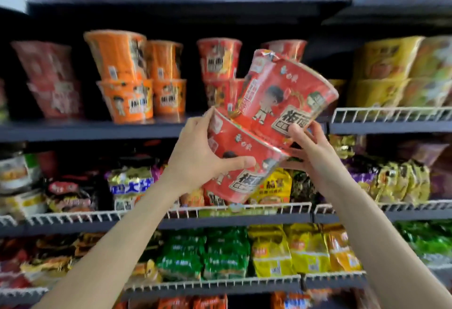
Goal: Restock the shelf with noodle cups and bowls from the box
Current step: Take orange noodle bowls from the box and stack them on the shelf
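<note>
Two red noodle bowls are held up in front of the shelf, both tilted. My left hand point(200, 154) grips the lower red bowl point(234, 152) round its side, thumb across the front. My right hand point(308, 147) holds the upper red bowl point(288, 95) from below, fingers curled round its wide rim. The upper bowl leans on the lower one. Behind them on the dark shelf point(97, 130) stand stacked red bowls point(219, 59) of the same kind. The box is out of view.
Stacked orange bowls point(127, 76) stand left of the red ones, pink bowls point(49, 78) farther left, yellow bowls point(381, 73) on the right behind a white wire rail point(391, 114). Lower shelves hold noodle packets point(225, 252) behind wire rails.
</note>
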